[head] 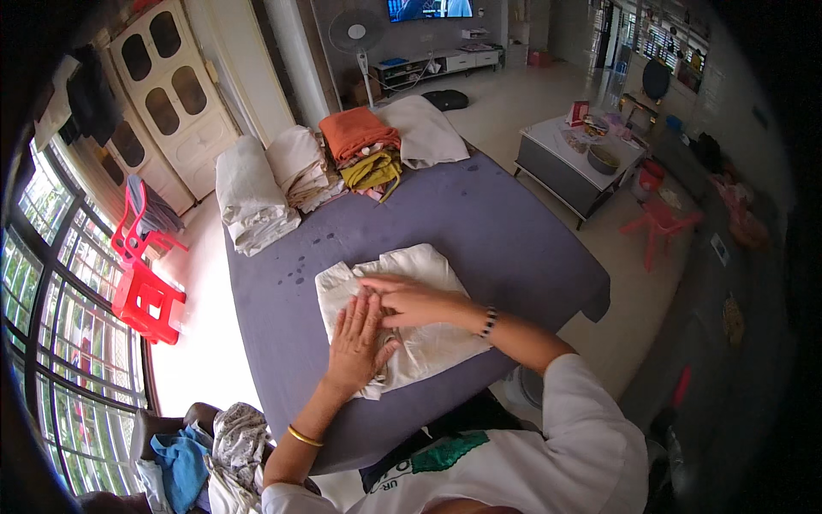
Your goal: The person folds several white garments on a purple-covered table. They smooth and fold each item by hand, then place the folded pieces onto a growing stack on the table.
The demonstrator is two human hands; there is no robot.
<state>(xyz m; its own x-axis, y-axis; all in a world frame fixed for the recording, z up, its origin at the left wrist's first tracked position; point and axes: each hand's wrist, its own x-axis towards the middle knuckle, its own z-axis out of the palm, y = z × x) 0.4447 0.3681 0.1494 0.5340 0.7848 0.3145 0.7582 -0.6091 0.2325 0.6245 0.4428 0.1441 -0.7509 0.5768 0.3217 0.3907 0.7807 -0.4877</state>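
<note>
A cream-coloured cloth garment [437, 347], partly folded, lies on a table covered with a grey-purple cloth [359, 225]. My left hand [356, 334] rests on the left part of the garment, palm down with fingers nearly straight. My right hand [411, 301] reaches in from the right and lies over the same fabric, its fingers just beyond the left fingertips. What lies under both palms is hidden. The garment's upper edge is uneven, and a crumpled strip hangs towards the near side.
Along the table's far edge stand folded off-white cloths [250, 186], an orange folded cloth [358, 132] above a mustard one [372, 172], and a pale cloth [424, 132]. Red plastic stools [151, 305] are left; a low coffee table [578, 160] right; loose clothes [183, 466] lower left.
</note>
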